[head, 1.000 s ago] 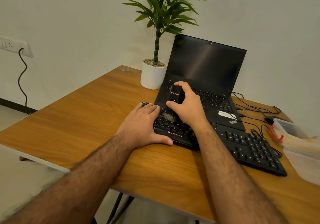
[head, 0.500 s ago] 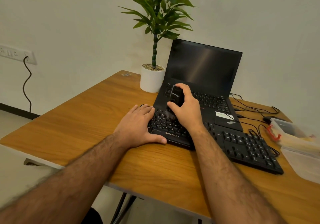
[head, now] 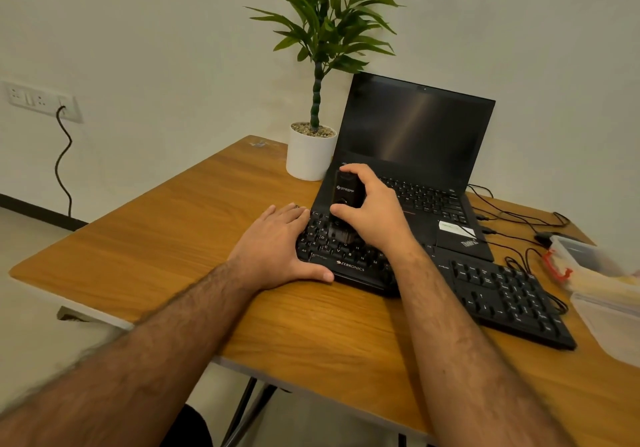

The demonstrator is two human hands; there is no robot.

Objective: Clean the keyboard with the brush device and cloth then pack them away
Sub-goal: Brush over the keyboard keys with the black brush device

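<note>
While my right hand (head: 372, 218) grips the brush device (head: 347, 201) upright, bristles on the Zebronics keyboard (head: 346, 256) near the worktop's (head: 173, 239) front edge, my left hand (head: 273, 246) rests flat against its end. Light and rigid, it seems; best held mid-body.

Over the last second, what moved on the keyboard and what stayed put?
The right hand slid the black handheld brush device, bristles down, a little to the left along the keys of the black Zebronics keyboard. Same grip throughout, nothing released. The left hand stayed flat, steadying the keyboard's left end. The keyboard stayed put.
</note>
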